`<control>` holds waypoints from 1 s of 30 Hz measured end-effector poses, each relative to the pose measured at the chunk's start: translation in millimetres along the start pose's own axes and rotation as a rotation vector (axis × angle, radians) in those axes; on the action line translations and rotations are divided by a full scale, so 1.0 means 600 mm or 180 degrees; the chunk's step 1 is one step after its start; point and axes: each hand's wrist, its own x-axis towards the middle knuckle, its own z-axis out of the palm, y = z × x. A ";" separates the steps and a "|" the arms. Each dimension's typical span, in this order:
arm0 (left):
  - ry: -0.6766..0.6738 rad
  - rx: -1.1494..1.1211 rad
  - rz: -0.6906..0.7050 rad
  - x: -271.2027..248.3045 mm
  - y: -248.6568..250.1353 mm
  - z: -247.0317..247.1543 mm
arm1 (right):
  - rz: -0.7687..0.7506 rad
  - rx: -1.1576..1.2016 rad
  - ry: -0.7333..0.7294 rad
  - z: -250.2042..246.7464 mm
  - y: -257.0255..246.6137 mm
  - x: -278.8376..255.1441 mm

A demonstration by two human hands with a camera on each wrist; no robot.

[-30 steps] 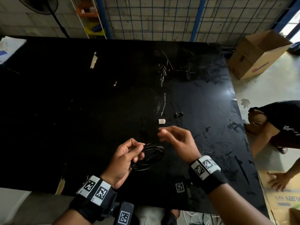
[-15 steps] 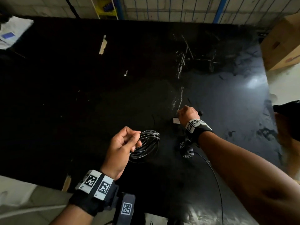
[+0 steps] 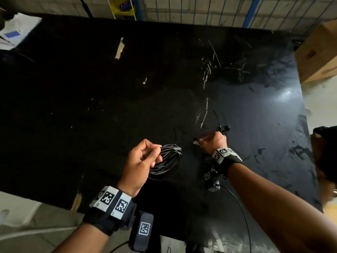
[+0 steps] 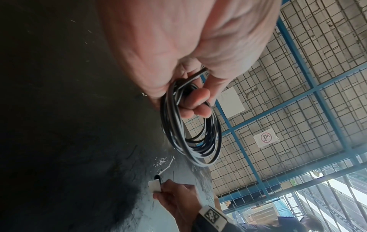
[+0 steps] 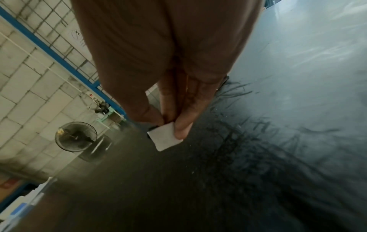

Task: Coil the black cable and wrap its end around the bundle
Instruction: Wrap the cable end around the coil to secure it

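1. Cable (image 3: 166, 159): black with pale glossy streaks, wound into a loose round coil of many turns; held above the near part of the table (image 3: 91, 106), not resting on it.
2. Cable, left-wrist view (image 4: 190, 133): the coil hangs below the fingers, its turns gathered at the top and fanning apart lower down.
3. Left hand (image 3: 140, 165): fingers curled round one side of the coil, thumb pressed over the strands; the rest of the loop juts out to the right of the knuckles.
4. Left fingers (image 4: 195, 100): tips pass through the loop and clamp the bundle against the palm.
5. Right hand (image 3: 213, 141): reached forward, lying low at the table surface, right of the coil and apart from it.
6. Right fingers (image 5: 184, 124): nearly straight, close together, tips pinching the edge of a white tab (image 5: 164, 138) that lies on the table.
7. Black clip (image 3: 224, 127): a small dark object on the table just beyond the right hand; detail too small to tell.
8. Box (image 3: 317, 55): cardboard, standing past the table's far right corner.
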 end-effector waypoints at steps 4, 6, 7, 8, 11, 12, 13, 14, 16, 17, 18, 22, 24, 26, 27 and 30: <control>-0.0023 -0.0008 0.0005 -0.010 0.004 0.000 | -0.0147 0.0332 0.0128 -0.004 0.008 -0.044; -0.0026 -0.0004 0.0014 -0.016 0.007 0.000 | -0.0162 0.0500 0.0056 -0.005 0.011 -0.066; -0.0028 -0.0002 0.0019 -0.020 0.008 0.001 | -0.0217 0.0596 0.0040 -0.006 0.011 -0.078; -0.0029 0.0002 0.0025 -0.024 0.009 0.001 | -0.0262 0.0677 0.0037 -0.007 0.012 -0.088; -0.0039 0.0039 0.0054 -0.037 0.011 0.001 | -0.0285 0.0854 -0.0005 -0.009 0.019 -0.115; -0.0048 0.0044 0.0052 -0.042 0.011 -0.001 | -0.0275 0.0910 -0.0012 -0.011 0.021 -0.124; -0.0059 0.0046 0.0045 -0.047 0.011 -0.003 | -0.0280 0.0978 -0.0016 -0.012 0.023 -0.134; -0.0065 0.0059 0.0044 -0.051 0.011 -0.005 | -0.0304 0.1021 -0.0013 -0.013 0.023 -0.145; -0.0044 0.0127 0.0062 -0.059 0.012 -0.009 | -0.0452 0.1022 0.0024 -0.016 0.024 -0.165; -0.0017 0.0170 0.0078 -0.064 0.012 -0.012 | -0.0542 0.0996 0.0052 -0.018 0.023 -0.177; 0.0017 0.0213 0.0092 -0.067 0.012 -0.014 | -0.0613 0.0994 0.0076 -0.020 0.023 -0.188; 0.0136 0.0319 0.0116 -0.077 0.010 -0.024 | -0.0882 0.1241 0.0013 -0.030 0.020 -0.232; 0.0146 0.0333 0.0115 -0.083 0.009 -0.026 | -0.1021 0.1454 -0.0055 -0.032 0.021 -0.251; 0.0143 0.0357 0.0117 -0.088 0.008 -0.023 | -0.1060 0.1547 -0.0026 -0.038 0.020 -0.267; 0.0137 0.0367 0.0118 -0.091 0.008 -0.020 | -0.1060 0.1551 -0.0008 -0.040 0.019 -0.276; 0.0119 0.0361 0.0131 -0.097 0.010 -0.008 | -0.1056 0.1626 -0.0069 -0.049 0.014 -0.301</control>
